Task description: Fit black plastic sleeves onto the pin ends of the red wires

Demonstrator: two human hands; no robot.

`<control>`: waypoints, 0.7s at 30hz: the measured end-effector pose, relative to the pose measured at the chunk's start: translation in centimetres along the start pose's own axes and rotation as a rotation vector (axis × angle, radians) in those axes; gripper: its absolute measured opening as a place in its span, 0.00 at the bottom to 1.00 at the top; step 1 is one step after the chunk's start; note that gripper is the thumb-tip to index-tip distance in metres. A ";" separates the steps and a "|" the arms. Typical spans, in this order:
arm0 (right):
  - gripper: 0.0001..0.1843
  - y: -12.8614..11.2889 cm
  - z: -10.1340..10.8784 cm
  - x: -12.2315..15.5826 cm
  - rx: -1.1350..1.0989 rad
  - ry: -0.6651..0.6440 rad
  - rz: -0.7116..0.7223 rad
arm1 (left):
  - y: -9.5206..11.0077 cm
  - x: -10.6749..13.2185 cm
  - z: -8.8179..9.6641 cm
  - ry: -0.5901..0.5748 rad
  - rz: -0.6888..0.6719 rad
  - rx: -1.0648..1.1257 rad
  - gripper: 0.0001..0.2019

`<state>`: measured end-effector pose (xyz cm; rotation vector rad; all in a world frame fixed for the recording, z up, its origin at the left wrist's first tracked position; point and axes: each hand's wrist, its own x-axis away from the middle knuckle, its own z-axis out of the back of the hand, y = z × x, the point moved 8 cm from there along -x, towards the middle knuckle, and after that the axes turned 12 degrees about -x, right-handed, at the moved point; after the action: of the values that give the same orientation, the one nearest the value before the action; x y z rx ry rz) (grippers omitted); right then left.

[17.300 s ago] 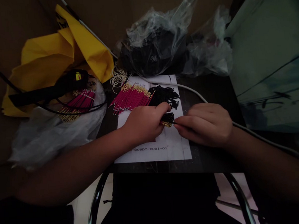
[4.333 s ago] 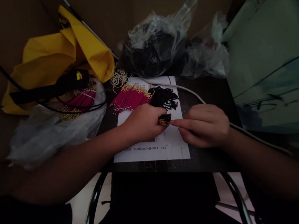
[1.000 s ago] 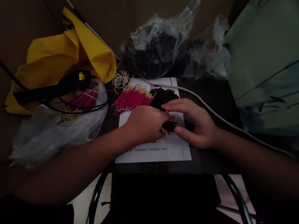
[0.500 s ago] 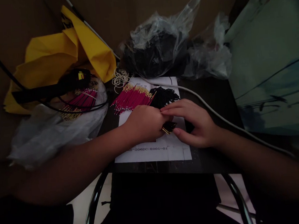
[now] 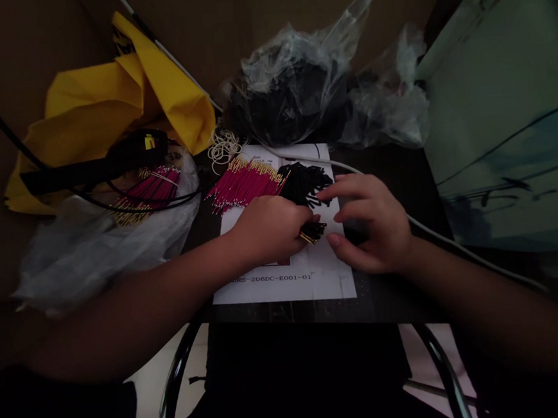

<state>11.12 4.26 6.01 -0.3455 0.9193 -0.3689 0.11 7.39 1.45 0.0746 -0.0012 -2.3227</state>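
Left hand (image 5: pixel 273 225): closed in a fist, gripping the thin bundle (image 5: pixel 314 233) above the printed sheet (image 5: pixel 285 290) on the table (image 5: pixel 378 307).
Thin bundle: clasped in the left hand, with black and gold ends projecting past the fist on the side facing the right hand (image 5: pixel 374 221).
Long axis of bundle: apparently left to right across the body, exposed ends rightward; exact tilt hard to judge in dim light, with most of the length hidden by the fist.
Right hand: open, fingers spread and lightly curved, nothing visibly held.
Gap from bundle to right thumb: narrow; ends just beside the thumb tip, apart from it.
Black pieces (image 5: pixel 300 178): heaped on the printed sheet, beyond the fist and forward-left of the right hand.
Hand nearest the heap's right edge: right, by the index fingertip.
Pink wires (image 5: pixel 245 184): fanned directly left of the black pieces; gold ends away from the body, silvery ends toward it.
White cable (image 5: pixel 353 166): passing beyond the black pieces and behind the right hand.
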 end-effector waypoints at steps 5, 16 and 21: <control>0.03 -6.0 0.2 -0.3 0.062 0.051 0.148 | -0.3 -0.1 -0.3 -0.053 0.039 0.029 0.13; 0.23 -9.4 -1.0 -1.7 0.118 -0.067 -0.056 | -0.2 0.1 -0.3 -0.086 0.057 -0.064 0.17; 0.21 -9.8 -1.1 -1.4 0.122 -0.107 -0.068 | -0.2 0.0 -0.4 -0.073 0.049 -0.055 0.16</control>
<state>7.89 -3.95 10.71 -0.2822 0.7780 -0.4627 -0.03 7.52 1.07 -0.0376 0.0243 -2.2735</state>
